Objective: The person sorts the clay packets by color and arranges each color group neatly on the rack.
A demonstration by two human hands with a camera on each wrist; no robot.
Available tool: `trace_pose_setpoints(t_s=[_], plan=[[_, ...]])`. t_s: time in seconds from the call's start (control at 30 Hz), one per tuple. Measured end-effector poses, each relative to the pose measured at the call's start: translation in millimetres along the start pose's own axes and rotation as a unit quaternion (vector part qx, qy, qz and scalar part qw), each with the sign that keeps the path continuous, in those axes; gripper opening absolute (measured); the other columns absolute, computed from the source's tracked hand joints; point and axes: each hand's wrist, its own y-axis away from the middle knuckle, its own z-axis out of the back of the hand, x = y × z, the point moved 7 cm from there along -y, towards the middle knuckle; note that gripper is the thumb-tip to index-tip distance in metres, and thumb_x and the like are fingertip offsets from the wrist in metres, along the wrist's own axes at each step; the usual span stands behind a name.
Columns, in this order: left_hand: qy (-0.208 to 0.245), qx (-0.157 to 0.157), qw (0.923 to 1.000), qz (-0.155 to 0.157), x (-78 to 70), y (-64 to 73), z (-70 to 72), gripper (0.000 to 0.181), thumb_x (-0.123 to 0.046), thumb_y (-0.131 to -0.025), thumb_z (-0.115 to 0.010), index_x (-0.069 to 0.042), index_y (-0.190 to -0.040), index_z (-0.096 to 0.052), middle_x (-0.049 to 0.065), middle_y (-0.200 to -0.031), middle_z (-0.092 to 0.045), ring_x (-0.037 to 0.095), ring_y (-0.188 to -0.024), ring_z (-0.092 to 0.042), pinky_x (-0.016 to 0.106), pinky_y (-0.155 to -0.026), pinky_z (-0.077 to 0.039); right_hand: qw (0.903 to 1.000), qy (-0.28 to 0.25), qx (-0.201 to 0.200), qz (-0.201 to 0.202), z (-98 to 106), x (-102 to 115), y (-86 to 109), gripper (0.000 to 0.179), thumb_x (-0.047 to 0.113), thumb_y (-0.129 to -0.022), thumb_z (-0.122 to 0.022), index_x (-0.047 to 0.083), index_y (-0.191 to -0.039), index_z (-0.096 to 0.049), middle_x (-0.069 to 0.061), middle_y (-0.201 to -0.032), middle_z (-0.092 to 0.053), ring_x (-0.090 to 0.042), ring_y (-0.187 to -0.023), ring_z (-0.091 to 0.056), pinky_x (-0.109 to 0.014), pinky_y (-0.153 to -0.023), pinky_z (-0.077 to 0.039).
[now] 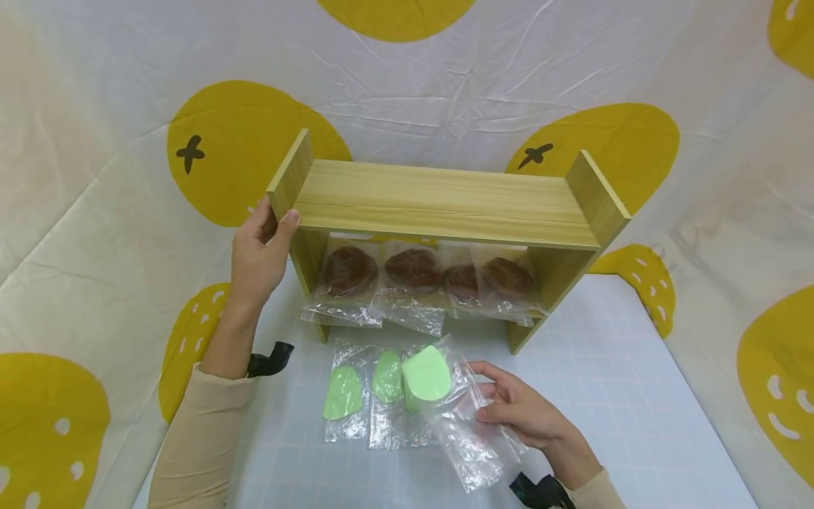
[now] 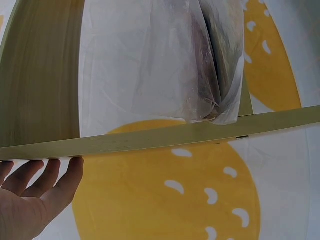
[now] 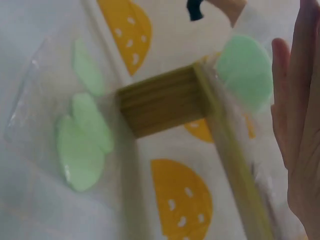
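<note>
My left hand [image 1: 257, 258] grips the left side panel of a small wooden shelf [image 1: 439, 201], thumb at its front edge and fingers on the outer face. In the left wrist view, the fingertips [image 2: 75, 162] press against that panel. My right hand [image 1: 528, 413] pinches a clear plastic bag [image 1: 467, 445] between thumb and fingers, in front of the shelf. A flat light green piece [image 1: 427, 373] is inside this bag. Several more bagged green pieces [image 1: 343, 392] lie on the table to its left, one partly hidden beneath the held bag.
On the lower shelf board, several clear bags with round dark brown pieces [image 1: 348, 272] stand in a row, their bag ends hanging over the front edge. A pale checked cloth [image 1: 636, 396] covers the table. Behind hangs a white curtain [image 1: 439, 78] with yellow shapes.
</note>
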Motion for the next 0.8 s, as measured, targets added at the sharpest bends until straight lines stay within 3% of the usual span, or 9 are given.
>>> trace_pose_setpoints(t_s=[0.27,0.53,0.8], plan=[[0.004,0.001,1.0,-0.001,0.2,-0.3,0.1,0.043,-0.03,-0.101,-0.061,-0.021,-0.143,-0.058,0.005,-0.134,-0.063,0.021,-0.118,-0.06,0.039,-0.102,-0.047,0.9965,0.027,0.053,0.059,-22,38,-0.3,0.064,-0.027,-0.091,-0.039,0.0,-0.149,-0.03,-0.02,-0.12,-0.065,-0.017,-0.083,-0.072,-0.031,-0.067,-0.059],[0.004,0.002,1.0,-0.007,-0.8,0.1,-0.1,0.043,-0.029,-0.101,-0.062,-0.02,-0.143,-0.058,0.006,-0.133,-0.063,0.02,-0.116,-0.06,0.039,-0.102,-0.047,0.9877,0.081,0.08,0.106,-31,89,-10.4,0.064,-0.024,-0.094,-0.039,0.002,-0.151,-0.023,-0.021,-0.124,-0.063,-0.025,-0.084,-0.073,-0.042,-0.068,-0.059],[-0.001,0.003,0.9999,-0.014,-1.3,-0.1,0.0,0.043,-0.027,-0.101,-0.061,-0.019,-0.143,-0.057,0.007,-0.134,-0.063,0.022,-0.118,-0.06,0.04,-0.102,-0.047,0.9822,0.128,0.05,0.129,-43,135,-34.4,0.062,-0.024,-0.094,-0.042,0.001,-0.149,-0.028,-0.02,-0.121,-0.064,-0.031,-0.088,-0.072,-0.047,-0.07,-0.059]])
